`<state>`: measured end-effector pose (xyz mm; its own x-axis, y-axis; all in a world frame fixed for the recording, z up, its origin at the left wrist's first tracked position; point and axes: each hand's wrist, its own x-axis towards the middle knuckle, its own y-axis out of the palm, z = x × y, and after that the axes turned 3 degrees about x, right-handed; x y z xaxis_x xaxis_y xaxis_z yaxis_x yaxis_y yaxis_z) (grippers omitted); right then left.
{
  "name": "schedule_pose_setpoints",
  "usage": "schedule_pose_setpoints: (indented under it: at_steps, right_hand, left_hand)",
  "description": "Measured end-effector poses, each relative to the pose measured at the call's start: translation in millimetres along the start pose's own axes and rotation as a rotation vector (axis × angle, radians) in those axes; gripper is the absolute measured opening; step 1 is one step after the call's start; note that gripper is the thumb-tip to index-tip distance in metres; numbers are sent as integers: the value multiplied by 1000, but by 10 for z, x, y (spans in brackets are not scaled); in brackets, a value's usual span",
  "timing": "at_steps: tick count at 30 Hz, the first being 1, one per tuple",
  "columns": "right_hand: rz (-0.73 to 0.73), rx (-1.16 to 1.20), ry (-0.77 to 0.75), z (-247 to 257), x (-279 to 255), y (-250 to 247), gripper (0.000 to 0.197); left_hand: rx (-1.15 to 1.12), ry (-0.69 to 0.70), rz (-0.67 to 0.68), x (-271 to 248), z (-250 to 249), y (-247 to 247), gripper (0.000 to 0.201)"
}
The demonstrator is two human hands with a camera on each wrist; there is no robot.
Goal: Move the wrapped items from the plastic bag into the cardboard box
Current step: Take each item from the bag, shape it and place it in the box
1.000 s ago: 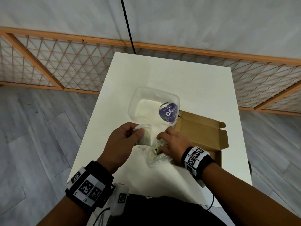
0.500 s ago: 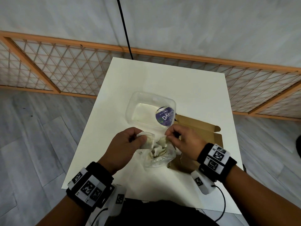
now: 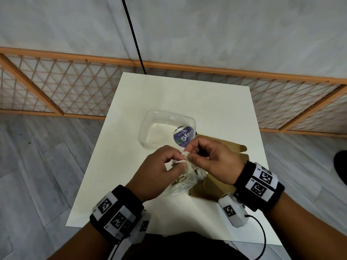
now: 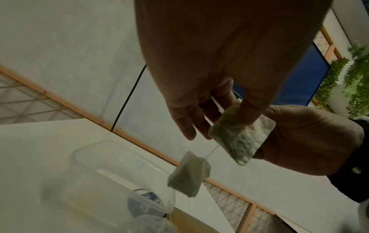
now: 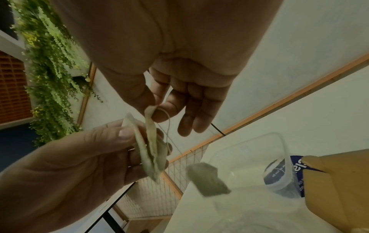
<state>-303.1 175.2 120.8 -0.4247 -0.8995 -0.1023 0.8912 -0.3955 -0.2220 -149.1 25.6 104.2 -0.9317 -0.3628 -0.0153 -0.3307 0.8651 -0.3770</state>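
Note:
Both hands meet above the white table (image 3: 216,102). My left hand (image 3: 177,162) pinches a flat white wrapped item (image 4: 239,137) between thumb and fingers. My right hand (image 3: 189,153) pinches the top edge of a second thin wrapped item (image 5: 151,126) pressed against the first. A small pouch (image 4: 188,176) dangles below them on a thin string. The clear plastic bag (image 3: 183,186) lies crumpled under the hands with more items inside. The brown cardboard box (image 3: 212,188) stands open just right of the bag, half hidden by my right hand.
A clear plastic tub (image 3: 159,128) with a round purple label (image 3: 184,137) sits just beyond the hands, touching the box's far flap (image 3: 232,149). The table's near edge is close to my body. A wooden lattice fence (image 3: 75,87) and a black cable (image 3: 133,34) stand behind.
My right hand came out of the bag and rose to meet the left. Both hands now hold the wrapped items higher, above the bag, with one pouch hanging free.

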Motion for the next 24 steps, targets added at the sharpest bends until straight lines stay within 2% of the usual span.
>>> schedule_pose_setpoints:
  at_steps: [6,9,11,14,16,17,21,24]
  right_hand:
    - [-74,248,30,10,10,13,16]
    - [-116,359,52,44,26,-8,17]
    - [-121,432,59,67,43,-16,15]
    - [-132,457,48,97,58,-30,13]
    - [-145,378,26,134,58,-48,14]
    - [-147,344,14,145,58,-57,13]
    - [-157,316,-3,202,50,-74,13]
    - [-194,279,22,243,53,-74,21]
  left_hand:
    - [-106,-9,18,-22,-90,-70,10]
    - [-160,-28,-18,-44,-132,-108,8]
    - [-199,-48,-31,-57,-164,-127,15]
    - [-241,-65,-24,-67,-203,-146,12]
    - [-275,-65,-31,-69,-211,-159,6]
    - [-299,-65,-24,-67,-203,-163,9]
    - [-380,-108,-9,-60,-149,-168,42]
    - [-405,-111,-26,-75,-179,-190,46]
